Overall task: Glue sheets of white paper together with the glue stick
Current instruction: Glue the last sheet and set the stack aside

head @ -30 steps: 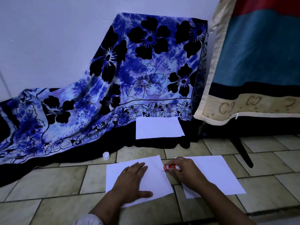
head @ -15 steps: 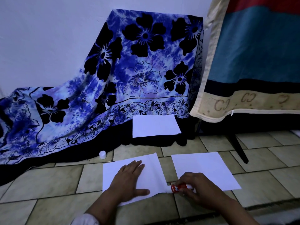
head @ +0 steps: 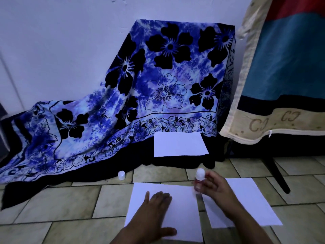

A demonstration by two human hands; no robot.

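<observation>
Two white sheets lie side by side on the tiled floor. My left hand [head: 154,213] rests flat, fingers spread, on the left sheet [head: 179,205]. My right hand [head: 218,189] grips the red and white glue stick [head: 199,178] near the left sheet's upper right corner, its white end pointing up and away. The right sheet [head: 249,201] lies partly under my right wrist. A third white sheet [head: 178,144] lies farther back on the dark cloth. The glue stick's white cap [head: 121,175] stands on the floor to the left.
A blue flowered cloth [head: 140,88] drapes over something against the wall and spreads onto the floor at the left. At the right hangs a red, blue and beige fabric [head: 284,67], with a dark furniture leg [head: 276,171] beneath it.
My right hand has carried the glue stick from the left sheet's lower right edge up to its upper right corner. My left hand has stayed flat on the sheet. The camera has tilted.
</observation>
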